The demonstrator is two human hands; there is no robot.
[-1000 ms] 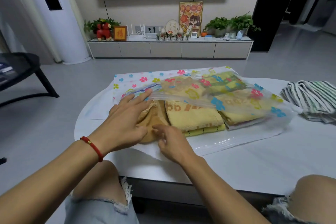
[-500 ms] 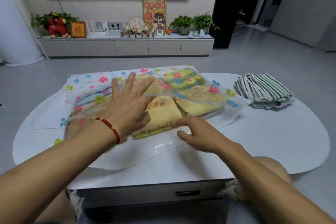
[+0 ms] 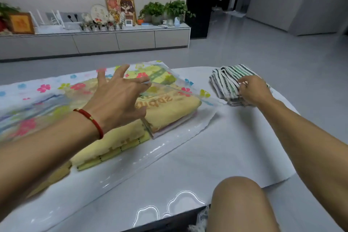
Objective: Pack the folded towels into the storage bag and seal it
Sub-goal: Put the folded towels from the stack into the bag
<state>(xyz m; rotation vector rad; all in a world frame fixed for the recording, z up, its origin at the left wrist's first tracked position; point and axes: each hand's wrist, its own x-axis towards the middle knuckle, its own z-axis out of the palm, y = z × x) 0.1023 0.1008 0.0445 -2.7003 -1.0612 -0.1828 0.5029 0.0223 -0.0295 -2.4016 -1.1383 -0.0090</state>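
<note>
The striped towel (image 3: pixel 232 83) lies folded on the table (image 3: pixel 216 156), well to the right of the bag, under the fingertips of the right hand (image 3: pixel 254 90); those fingers curl onto its near edge, though whether they have truly closed on it I cannot tell; the bag (image 3: pixel 188 128), clear with flower prints, lies flat beneath the left hand (image 3: pixel 116 98), whose fingers are spread wide apart over its top sheet, with the yellow towels (image 3: pixel 169 109) already inside, just under and beyond the fingertips; the step in hand seems to be fetching the last towel; next, the right hand should grip the fold whole and carry it toward the bag's mouth, which needs lifting open.
</note>
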